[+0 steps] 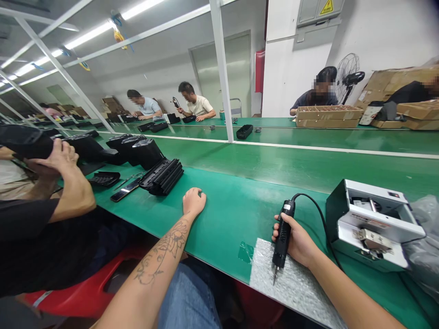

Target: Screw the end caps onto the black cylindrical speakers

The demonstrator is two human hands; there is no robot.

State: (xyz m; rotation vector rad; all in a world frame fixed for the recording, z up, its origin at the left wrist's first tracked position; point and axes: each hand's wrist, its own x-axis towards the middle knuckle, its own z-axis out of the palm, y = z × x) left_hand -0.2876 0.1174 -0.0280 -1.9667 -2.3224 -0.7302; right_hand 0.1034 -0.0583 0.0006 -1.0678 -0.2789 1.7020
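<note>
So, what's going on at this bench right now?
The right hand grips a black electric screwdriver, its bit pointing down over the bubble wrap; whether it touches is unclear. The left hand rests, curled, on the green bench, near a black ridged part. A white-and-black machine stands to the right. On the left, a co-worker's hand supports a raised black case.
</note>
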